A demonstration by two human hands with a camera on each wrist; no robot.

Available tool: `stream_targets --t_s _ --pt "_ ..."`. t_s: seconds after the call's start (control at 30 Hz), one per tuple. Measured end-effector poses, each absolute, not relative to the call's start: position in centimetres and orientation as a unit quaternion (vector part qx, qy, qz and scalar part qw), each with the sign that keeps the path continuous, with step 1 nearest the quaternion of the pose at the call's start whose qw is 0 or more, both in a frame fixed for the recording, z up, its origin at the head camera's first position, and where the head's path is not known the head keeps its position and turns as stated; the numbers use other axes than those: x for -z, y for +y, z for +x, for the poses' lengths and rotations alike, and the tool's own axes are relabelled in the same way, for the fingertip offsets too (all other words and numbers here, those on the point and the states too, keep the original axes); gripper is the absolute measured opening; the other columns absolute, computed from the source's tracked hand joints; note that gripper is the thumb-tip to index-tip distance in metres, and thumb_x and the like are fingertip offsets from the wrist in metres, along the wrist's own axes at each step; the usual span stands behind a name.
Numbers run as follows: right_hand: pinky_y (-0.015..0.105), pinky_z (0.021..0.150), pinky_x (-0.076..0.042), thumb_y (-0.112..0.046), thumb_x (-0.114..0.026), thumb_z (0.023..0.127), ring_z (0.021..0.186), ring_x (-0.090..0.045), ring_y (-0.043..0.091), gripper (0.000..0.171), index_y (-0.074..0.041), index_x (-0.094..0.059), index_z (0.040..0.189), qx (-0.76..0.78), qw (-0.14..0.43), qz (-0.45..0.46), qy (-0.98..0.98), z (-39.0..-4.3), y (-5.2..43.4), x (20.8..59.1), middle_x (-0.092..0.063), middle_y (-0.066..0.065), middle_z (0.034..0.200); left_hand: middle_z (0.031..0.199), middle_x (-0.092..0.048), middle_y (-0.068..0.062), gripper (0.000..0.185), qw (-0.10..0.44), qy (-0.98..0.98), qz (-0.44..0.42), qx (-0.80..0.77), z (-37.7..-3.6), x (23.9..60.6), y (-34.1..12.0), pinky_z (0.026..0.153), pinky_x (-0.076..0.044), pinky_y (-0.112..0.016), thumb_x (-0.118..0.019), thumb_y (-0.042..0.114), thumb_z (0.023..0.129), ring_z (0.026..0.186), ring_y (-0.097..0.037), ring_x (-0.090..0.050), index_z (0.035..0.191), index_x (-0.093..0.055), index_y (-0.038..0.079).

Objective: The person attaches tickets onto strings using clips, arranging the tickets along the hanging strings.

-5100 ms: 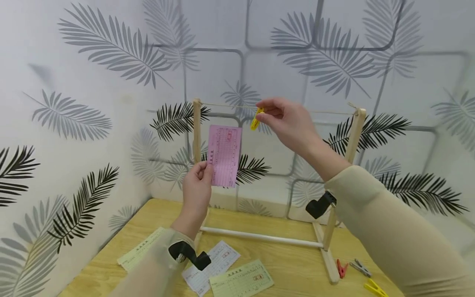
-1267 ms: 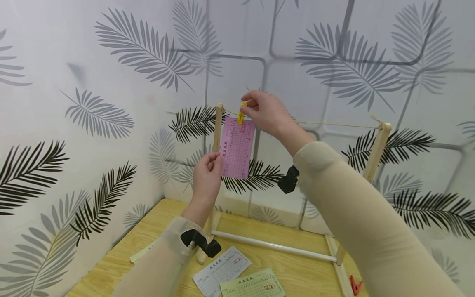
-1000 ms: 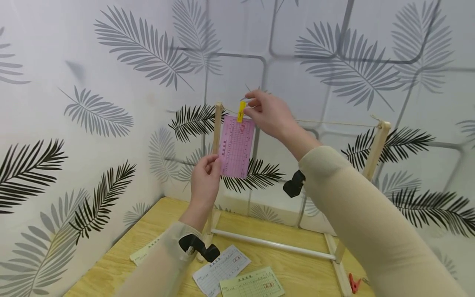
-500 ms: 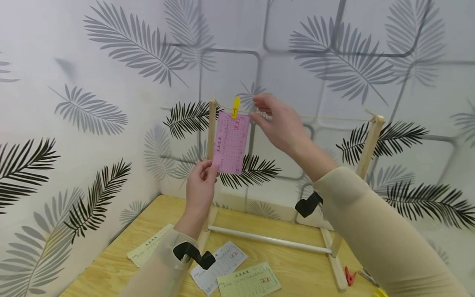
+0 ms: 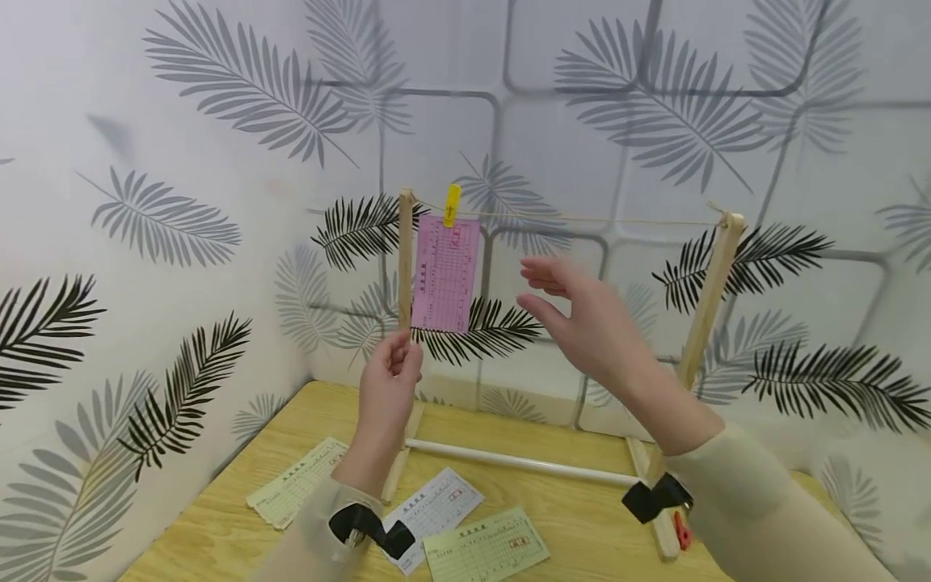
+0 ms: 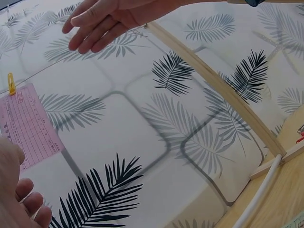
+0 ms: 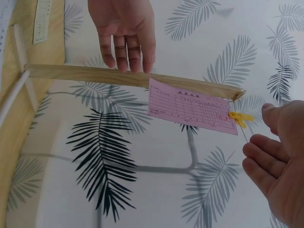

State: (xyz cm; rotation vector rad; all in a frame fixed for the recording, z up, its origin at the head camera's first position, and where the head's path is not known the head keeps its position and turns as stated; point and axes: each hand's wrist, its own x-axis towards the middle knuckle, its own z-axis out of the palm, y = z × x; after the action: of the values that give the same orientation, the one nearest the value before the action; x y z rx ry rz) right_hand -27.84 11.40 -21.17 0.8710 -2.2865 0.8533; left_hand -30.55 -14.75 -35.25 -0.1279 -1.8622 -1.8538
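Note:
A pink printed slip (image 5: 445, 275) hangs from the string (image 5: 567, 217), held at its top edge by a yellow clothespin (image 5: 452, 205). My left hand (image 5: 389, 372) is just below the slip's lower left corner, apart from it, fingers loosely bent with nothing between them. To the right of the slip, my right hand (image 5: 589, 323) is in the air below the string, thumb and fingers spread apart and holding nothing. In the right wrist view the clothespin (image 7: 240, 118) grips both slip and string.
The string runs between two wooden posts (image 5: 709, 299) joined low down by a white rod (image 5: 520, 462). On the table lie a white slip (image 5: 440, 505), a yellow-green slip (image 5: 487, 546) and more yellow-green slips (image 5: 298, 481) at left. A red clothespin (image 5: 682, 531) lies by the right foot.
The clothespin went from my right hand onto the string and slip. My right hand then let go and drew back down and right; my left hand released the slip's edge and lowered slightly.

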Motion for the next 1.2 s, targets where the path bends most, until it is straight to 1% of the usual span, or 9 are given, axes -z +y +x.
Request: stream_targets --t_s 0.13,0.27,0.37,0.5,0.6,0.73,0.8,0.97,1.2 --pt "0.054 0.110 -0.053 -0.019 -0.071 0.111 0.132 -0.068 0.030 0.045 -0.010 -0.061 0.154 -0.327 0.269 0.323 -0.846 -27.0 13.1 23.6 -0.071 0.011 0.145 0.121 -0.069 -0.013 0.035 0.240 -0.695 -0.055 0.675 -29.9 35.8 -13.9 0.086 -0.054 -0.023 -0.067 0.016 0.112 0.102 -0.020 -0.063 0.144 -0.064 0.002" --pt "0.055 0.110 -0.052 -0.022 -0.070 0.112 0.132 -0.068 0.031 0.046 -0.008 -0.061 0.155 -0.340 0.251 0.305 -0.854 -26.1 14.8 26.1 -0.071 0.011 0.145 0.123 -0.069 -0.012 0.037 0.217 -0.716 -0.065 0.660 -29.1 36.7 -13.0 0.089 -0.054 -0.028 -0.068 0.017 0.112 0.107 -0.022 -0.063 0.145 -0.064 0.003" --pt "0.057 0.112 -0.051 -0.028 -0.069 0.113 0.133 -0.067 0.032 0.047 -0.010 -0.060 0.155 -0.348 0.235 0.273 -0.865 -25.2 16.2 27.8 -0.070 0.009 0.146 0.123 -0.069 -0.012 0.037 0.202 -0.730 -0.076 0.649 -28.7 37.5 -12.3 0.093 -0.055 -0.033 -0.068 0.017 0.112 0.111 -0.025 -0.065 0.145 -0.064 0.002" --pt "0.060 0.109 -0.052 -0.034 -0.068 0.113 0.133 -0.068 0.033 0.048 -0.014 -0.061 0.155 -0.356 0.218 0.230 -0.879 -24.1 17.8 29.8 -0.071 0.006 0.145 0.123 -0.068 -0.013 0.036 0.187 -0.740 -0.092 0.639 -28.3 38.5 -11.4 0.099 -0.056 -0.040 -0.067 0.015 0.112 0.113 -0.026 -0.066 0.145 -0.063 0.000" --pt "0.061 0.108 -0.053 -0.034 -0.068 0.113 0.132 -0.068 0.033 0.048 -0.014 -0.061 0.155 -0.366 0.208 0.211 -0.882 -23.4 18.9 31.0 -0.072 0.007 0.144 0.123 -0.068 -0.013 0.035 0.174 -0.746 -0.104 0.634 -28.0 39.0 -10.9 0.099 -0.056 -0.040 -0.067 0.013 0.111 0.112 -0.026 -0.066 0.144 -0.063 -0.001" --pt "0.059 0.107 -0.054 -0.033 -0.068 0.113 0.131 -0.068 0.032 0.047 -0.014 -0.061 0.155 -0.376 0.197 0.186 -0.886 -22.5 20.2 32.5 -0.072 0.008 0.143 0.123 -0.069 -0.012 0.037 0.162 -0.756 -0.110 0.625 -27.5 39.6 -10.3 0.097 -0.056 -0.037 -0.070 0.015 0.111 0.110 -0.024 -0.066 0.143 -0.064 -0.001" --pt "0.056 0.105 -0.055 -0.031 -0.068 0.113 0.131 -0.069 0.032 0.047 -0.013 -0.061 0.156 -0.378 0.191 0.176 -0.889 -22.2 20.9 33.3 -0.072 0.008 0.143 0.124 -0.068 -0.011 0.039 0.154 -0.762 -0.117 0.618 -27.2 39.9 -10.1 0.097 -0.056 -0.039 -0.070 0.018 0.111 0.110 -0.024 -0.065 0.144 -0.063 -0.001" --pt "0.046 0.101 -0.059 -0.028 -0.070 0.112 0.127 -0.071 0.030 0.049 -0.010 -0.060 0.156 -0.374 0.185 0.153 -0.896 -21.7 23.0 35.3 -0.073 0.009 0.141 0.128 -0.066 -0.010 0.044 0.108 -0.782 -0.141 0.597 -26.7 40.9 -9.7 0.102 -0.055 -0.046 -0.068 0.025 0.112 0.115 -0.025 -0.064 0.149 -0.060 0.001" --pt "0.025 0.095 -0.057 -0.027 -0.070 0.112 0.123 -0.071 0.026 0.049 -0.007 -0.061 0.155 -0.378 0.174 0.112 -0.902 -21.0 25.7 37.9 -0.074 0.008 0.138 0.130 -0.064 -0.009 0.048 0.052 -0.808 -0.154 0.566 -26.6 42.5 -8.9 0.097 -0.056 -0.045 -0.068 0.031 0.112 0.117 -0.025 -0.061 0.150 -0.060 0.003"
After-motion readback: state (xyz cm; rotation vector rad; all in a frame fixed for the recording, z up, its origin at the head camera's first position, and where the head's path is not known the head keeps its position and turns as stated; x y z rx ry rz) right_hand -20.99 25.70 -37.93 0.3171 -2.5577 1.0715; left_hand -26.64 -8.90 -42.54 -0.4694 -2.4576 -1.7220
